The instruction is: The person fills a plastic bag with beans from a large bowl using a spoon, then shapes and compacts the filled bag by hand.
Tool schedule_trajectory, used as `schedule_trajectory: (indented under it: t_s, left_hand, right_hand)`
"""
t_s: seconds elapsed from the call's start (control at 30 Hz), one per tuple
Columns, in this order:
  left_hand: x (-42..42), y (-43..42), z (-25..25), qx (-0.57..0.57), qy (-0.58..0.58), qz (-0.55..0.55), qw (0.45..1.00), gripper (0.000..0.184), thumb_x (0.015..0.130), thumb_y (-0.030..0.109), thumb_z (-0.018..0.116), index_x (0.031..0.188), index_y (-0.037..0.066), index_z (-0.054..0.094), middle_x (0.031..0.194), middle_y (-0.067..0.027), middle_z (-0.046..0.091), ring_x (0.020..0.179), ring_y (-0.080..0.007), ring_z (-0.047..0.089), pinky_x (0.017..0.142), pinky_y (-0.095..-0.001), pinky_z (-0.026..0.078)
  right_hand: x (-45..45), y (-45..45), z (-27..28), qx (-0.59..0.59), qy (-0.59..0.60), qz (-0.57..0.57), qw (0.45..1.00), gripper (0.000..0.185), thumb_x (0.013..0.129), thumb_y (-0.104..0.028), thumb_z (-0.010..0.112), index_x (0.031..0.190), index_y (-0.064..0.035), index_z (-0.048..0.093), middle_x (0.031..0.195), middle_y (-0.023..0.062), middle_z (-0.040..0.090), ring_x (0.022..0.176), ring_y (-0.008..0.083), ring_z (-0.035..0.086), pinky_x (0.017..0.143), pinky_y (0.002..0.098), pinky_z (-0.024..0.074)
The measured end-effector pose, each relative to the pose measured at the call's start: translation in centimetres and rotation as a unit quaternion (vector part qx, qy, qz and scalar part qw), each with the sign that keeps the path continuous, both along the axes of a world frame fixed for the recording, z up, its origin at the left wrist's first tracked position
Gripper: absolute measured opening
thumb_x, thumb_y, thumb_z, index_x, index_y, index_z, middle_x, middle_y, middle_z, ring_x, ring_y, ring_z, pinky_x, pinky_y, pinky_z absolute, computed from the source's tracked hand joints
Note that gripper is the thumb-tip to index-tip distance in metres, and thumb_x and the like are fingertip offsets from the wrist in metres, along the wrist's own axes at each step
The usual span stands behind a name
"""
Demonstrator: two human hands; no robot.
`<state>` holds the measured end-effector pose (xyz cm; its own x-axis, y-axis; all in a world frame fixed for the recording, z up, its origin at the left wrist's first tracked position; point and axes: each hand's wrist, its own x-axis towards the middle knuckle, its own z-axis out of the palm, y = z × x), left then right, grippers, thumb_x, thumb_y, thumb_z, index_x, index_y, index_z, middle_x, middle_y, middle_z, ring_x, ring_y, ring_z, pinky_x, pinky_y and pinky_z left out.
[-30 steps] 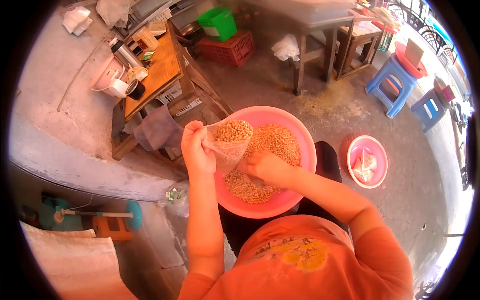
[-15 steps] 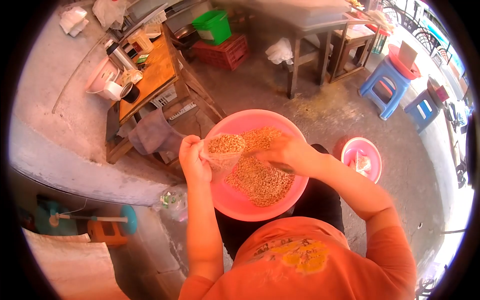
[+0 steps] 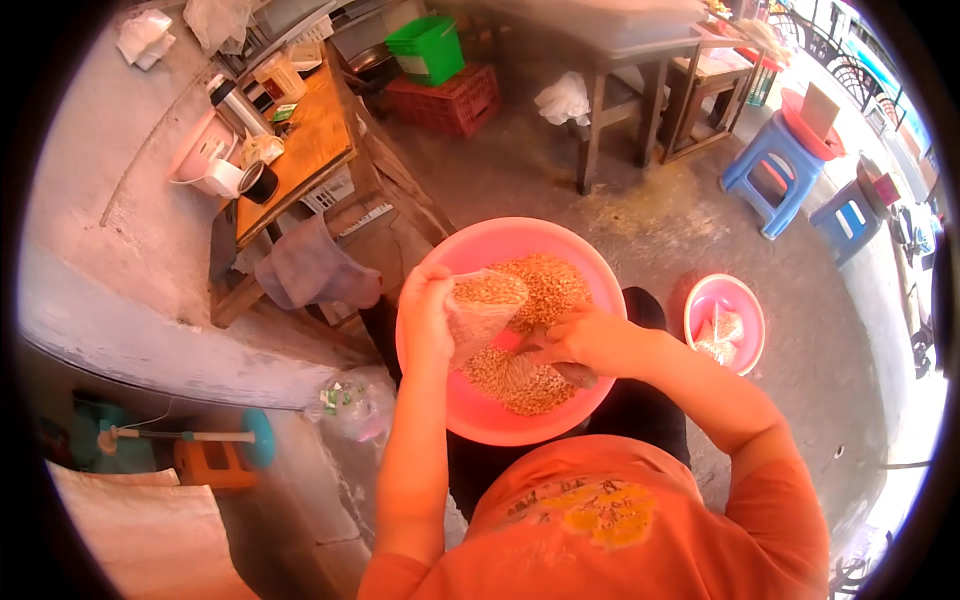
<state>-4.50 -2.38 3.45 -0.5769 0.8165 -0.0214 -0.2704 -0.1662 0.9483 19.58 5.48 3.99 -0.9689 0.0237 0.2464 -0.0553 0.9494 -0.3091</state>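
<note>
A wide pink basin [image 3: 440, 415] rests across my lap, holding heaps of small tan grains [image 3: 550, 280]. Over its left part, my left hand [image 3: 430, 315] is closed on the rim of a clear plastic bag [image 3: 478, 325]. Grains show in the bag's open mouth, which faces the middle of the basin. My right hand [image 3: 585, 340] is low over the grains on the right side, its fingers wrapped round a small brownish scoop-like tool [image 3: 575, 374]. The far end of this tool is partly hidden by the hand and the grains.
On the floor at right stands a smaller pink basin [image 3: 755, 310] with filled clear bags [image 3: 722, 335]. A wooden table [image 3: 315, 130] with a thermos and cups is at left. Beyond are a red crate [image 3: 450, 105], a green bin [image 3: 425, 50] and a blue stool [image 3: 775, 170].
My left hand and the bag have moved right, further over the basin. My right hand has come down and slightly toward me, now low over the grains.
</note>
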Motion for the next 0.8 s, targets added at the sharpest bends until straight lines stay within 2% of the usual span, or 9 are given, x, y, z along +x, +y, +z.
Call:
schedule_trajectory:
  t_s: [0.17, 0.3, 0.33, 0.37, 0.43, 0.47, 0.57, 0.73, 0.8]
  left_hand:
    - [3.2, 3.4, -2.9, -0.077, 0.144, -0.101, 0.981, 0.010, 0.085, 0.006, 0.054, 0.093, 0.005, 0.060, 0.073, 0.0041, 0.052, 0.060, -0.0044, 0.045, 0.055, -0.0224, 0.037]
    - [4.2, 4.4, -5.6, -0.133, 0.361, -0.101, 0.918, 0.019, 0.082, 0.008, 0.056, 0.101, 0.006, 0.060, 0.080, -0.0055, 0.065, 0.064, -0.0186, 0.060, 0.060, -0.0337, 0.047]
    - [4.7, 4.2, -6.0, -0.124, 0.429, -0.079, 0.892, 0.024, 0.081, 0.008, 0.057, 0.105, 0.007, 0.060, 0.084, -0.0083, 0.067, 0.067, -0.0233, 0.063, 0.063, -0.0370, 0.049]
    - [5.1, 4.0, -6.2, -0.114, 0.495, -0.055, 0.859, 0.029, 0.080, 0.008, 0.058, 0.109, 0.008, 0.059, 0.088, -0.0111, 0.069, 0.071, -0.0279, 0.067, 0.065, -0.0404, 0.051]
    - [5.8, 3.4, -5.1, -0.148, 0.526, -0.078, 0.834, 0.038, 0.079, 0.008, 0.058, 0.117, 0.010, 0.056, 0.099, -0.0141, 0.069, 0.081, -0.0337, 0.067, 0.073, -0.0447, 0.051]
    - [6.1, 3.1, -4.6, -0.165, 0.539, -0.089, 0.821, 0.043, 0.078, 0.008, 0.058, 0.121, 0.011, 0.055, 0.104, -0.0156, 0.069, 0.086, -0.0366, 0.067, 0.076, -0.0469, 0.052]
    - [5.9, 2.9, -3.9, -0.201, 0.519, -0.105, 0.824, 0.049, 0.078, 0.008, 0.056, 0.127, 0.012, 0.052, 0.107, -0.0150, 0.069, 0.086, -0.0367, 0.066, 0.077, -0.0481, 0.051]
    - [5.4, 2.2, -5.1, -0.133, 0.501, -0.096, 0.850, 0.050, 0.078, 0.007, 0.055, 0.127, 0.013, 0.053, 0.108, -0.0161, 0.068, 0.085, -0.0367, 0.067, 0.076, -0.0474, 0.052]
    - [5.1, 2.3, -5.3, -0.125, 0.496, -0.100, 0.854, 0.049, 0.078, 0.007, 0.055, 0.126, 0.014, 0.055, 0.102, -0.0160, 0.069, 0.083, -0.0365, 0.067, 0.075, -0.0474, 0.052]
  right_hand:
    - [3.9, -1.6, 3.0, -0.057, 0.015, -0.205, 0.977, 0.019, 0.084, -0.017, 0.060, 0.101, -0.0123, 0.067, 0.087, 0.0049, 0.066, 0.086, 0.0226, 0.064, 0.077, 0.0387, 0.0441]
    - [4.9, -2.1, 2.9, -0.175, 0.160, -0.310, 0.921, 0.013, 0.086, -0.011, 0.057, 0.077, -0.0062, 0.065, 0.068, 0.0105, 0.063, 0.062, 0.0295, 0.062, 0.062, 0.0388, 0.0471]
    - [3.9, -3.1, 1.3, -0.317, 0.201, -0.347, 0.859, 0.018, 0.085, -0.009, 0.056, 0.068, -0.0037, 0.062, 0.062, 0.0128, 0.060, 0.056, 0.0331, 0.059, 0.056, 0.0398, 0.0462]
    - [3.6, -3.8, 0.7, -0.339, 0.162, -0.344, 0.861, 0.015, 0.084, -0.008, 0.055, 0.072, -0.0037, 0.063, 0.065, 0.0141, 0.061, 0.059, 0.0333, 0.060, 0.061, 0.0403, 0.0470]
    - [2.7, -3.8, -0.9, -0.144, 0.137, -0.268, 0.943, 0.013, 0.084, -0.008, 0.055, 0.077, -0.0046, 0.066, 0.066, 0.0139, 0.062, 0.061, 0.0334, 0.060, 0.068, 0.0418, 0.0471]
    - [2.1, -4.2, -2.8, -0.232, 0.148, -0.284, 0.918, 0.014, 0.084, -0.010, 0.055, 0.079, -0.0062, 0.067, 0.067, 0.0122, 0.063, 0.062, 0.0330, 0.060, 0.073, 0.0424, 0.0464]
    - [1.3, -4.2, -2.7, -0.201, 0.141, -0.327, 0.913, 0.016, 0.085, -0.012, 0.054, 0.078, -0.0055, 0.066, 0.067, 0.0126, 0.063, 0.062, 0.0344, 0.060, 0.067, 0.0415, 0.0473]
    - [2.2, -3.4, -2.6, -0.490, 0.225, -0.379, 0.752, 0.023, 0.090, -0.008, 0.046, 0.078, -0.0009, 0.064, 0.060, 0.0048, 0.057, 0.054, 0.0113, 0.054, 0.052, 0.0274, 0.0427]
    - [2.5, -3.0, -1.8, -0.482, 0.273, -0.377, 0.743, 0.022, 0.093, -0.010, 0.047, 0.081, -0.0004, 0.063, 0.064, 0.0037, 0.057, 0.058, 0.0091, 0.054, 0.054, 0.0260, 0.0426]
